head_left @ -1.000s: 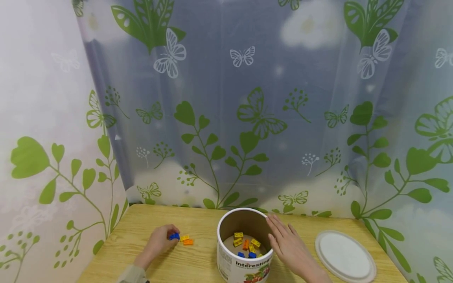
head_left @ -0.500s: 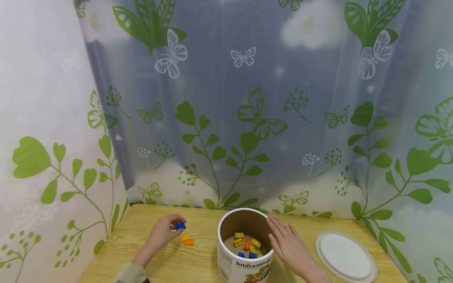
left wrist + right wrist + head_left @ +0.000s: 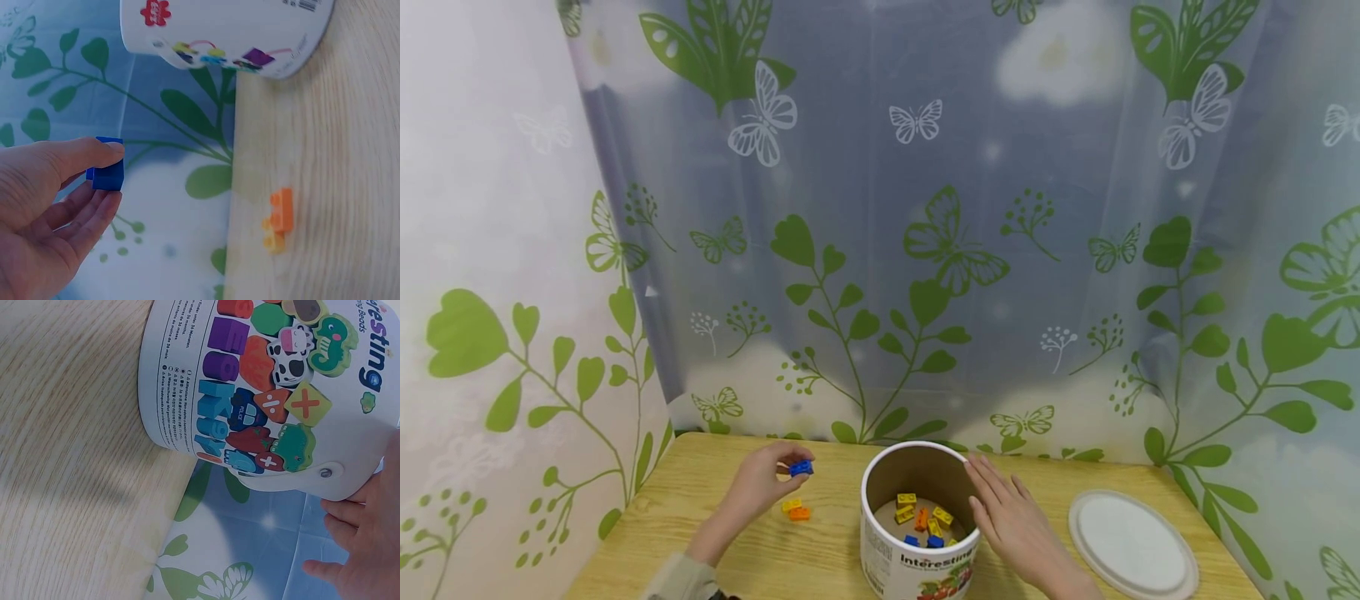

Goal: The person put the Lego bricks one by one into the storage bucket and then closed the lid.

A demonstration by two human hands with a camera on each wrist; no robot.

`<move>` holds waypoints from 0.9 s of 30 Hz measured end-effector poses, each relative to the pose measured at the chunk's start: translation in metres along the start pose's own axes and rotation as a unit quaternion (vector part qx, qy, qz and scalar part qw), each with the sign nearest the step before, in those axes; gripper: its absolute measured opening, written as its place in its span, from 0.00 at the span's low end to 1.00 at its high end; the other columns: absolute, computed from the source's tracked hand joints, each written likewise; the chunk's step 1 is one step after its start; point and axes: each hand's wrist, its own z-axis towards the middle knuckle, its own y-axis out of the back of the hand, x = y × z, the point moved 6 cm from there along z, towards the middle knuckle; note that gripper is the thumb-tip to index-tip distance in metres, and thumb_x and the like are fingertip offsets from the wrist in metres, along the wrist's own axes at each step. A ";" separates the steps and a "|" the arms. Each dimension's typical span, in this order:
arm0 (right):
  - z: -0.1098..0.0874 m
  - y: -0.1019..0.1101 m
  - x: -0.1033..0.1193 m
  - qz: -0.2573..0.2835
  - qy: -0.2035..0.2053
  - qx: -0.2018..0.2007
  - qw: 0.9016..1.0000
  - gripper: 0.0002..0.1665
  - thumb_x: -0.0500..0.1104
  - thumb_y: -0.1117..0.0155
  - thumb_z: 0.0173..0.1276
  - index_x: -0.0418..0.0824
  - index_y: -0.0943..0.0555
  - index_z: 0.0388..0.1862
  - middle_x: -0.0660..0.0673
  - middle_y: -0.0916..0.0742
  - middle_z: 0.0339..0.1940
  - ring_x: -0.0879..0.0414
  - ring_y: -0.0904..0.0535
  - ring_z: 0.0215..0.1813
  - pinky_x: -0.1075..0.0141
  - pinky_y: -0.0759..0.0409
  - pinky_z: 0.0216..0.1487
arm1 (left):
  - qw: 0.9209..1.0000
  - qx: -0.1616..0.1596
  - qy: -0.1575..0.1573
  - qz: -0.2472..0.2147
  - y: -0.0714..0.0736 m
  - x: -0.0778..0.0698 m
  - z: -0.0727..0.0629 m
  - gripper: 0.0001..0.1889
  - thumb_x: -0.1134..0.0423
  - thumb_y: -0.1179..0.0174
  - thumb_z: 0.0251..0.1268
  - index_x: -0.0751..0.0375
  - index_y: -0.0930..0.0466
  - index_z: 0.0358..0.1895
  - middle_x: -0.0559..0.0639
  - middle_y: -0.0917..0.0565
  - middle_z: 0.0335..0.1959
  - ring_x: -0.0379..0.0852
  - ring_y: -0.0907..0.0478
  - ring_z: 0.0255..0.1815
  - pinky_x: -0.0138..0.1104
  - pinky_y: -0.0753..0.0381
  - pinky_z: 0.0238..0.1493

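A blue toy brick (image 3: 801,468) is pinched between the thumb and fingers of my left hand (image 3: 762,482), raised above the table. The left wrist view shows the same blue brick (image 3: 109,169) from its side. Below that hand, a yellow brick (image 3: 792,505) and an orange brick (image 3: 800,514) lie against each other on the wood. My right hand (image 3: 1018,525) rests with straight fingers on the right rim of a round white bucket (image 3: 880,554). Inside the bucket lie several yellow bricks (image 3: 906,500), an orange brick (image 3: 921,518) and blue bricks (image 3: 935,542).
A round white lid (image 3: 1133,542) lies flat on the table at the right. The wooden table (image 3: 820,567) ends at the back against a hanging cloth (image 3: 850,250) printed with leaves and butterflies. In the right wrist view, the bucket's handle (image 3: 300,481) hangs at its side.
My left hand has lifted the blue brick off the table from beside the yellow and orange ones and moved it right, towards the bucket. The right hand has stayed at the rim.
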 end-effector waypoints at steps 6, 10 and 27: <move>0.000 0.000 0.000 0.004 -0.003 -0.001 1.000 0.30 0.47 0.49 0.82 0.40 0.34 0.78 0.43 0.31 0.79 0.46 0.36 0.78 0.37 0.36 0.72 | 0.999 0.001 -0.035 -0.010 -0.003 -0.021 0.005 0.11 0.71 0.28 0.59 0.56 0.14 0.44 0.46 0.13 0.38 0.46 0.16 0.39 0.38 0.12 0.41; 0.000 0.000 0.001 0.004 -0.002 -0.004 1.000 0.30 0.46 0.47 0.80 0.39 0.33 0.77 0.43 0.31 0.79 0.46 0.36 0.78 0.37 0.35 0.72 | 0.998 0.003 -0.064 -0.027 -0.009 -0.036 0.011 0.12 0.72 0.28 0.59 0.57 0.14 0.45 0.48 0.13 0.39 0.48 0.15 0.39 0.39 0.12 0.41; 0.000 -0.001 -0.001 0.007 -0.001 0.003 1.000 0.31 0.46 0.47 0.81 0.39 0.34 0.78 0.42 0.32 0.79 0.46 0.36 0.78 0.37 0.36 0.73 | 0.987 0.062 -0.134 -0.060 -0.057 -0.096 0.035 0.10 0.70 0.30 0.63 0.58 0.14 0.46 0.50 0.14 0.41 0.45 0.16 0.41 0.33 0.13 0.40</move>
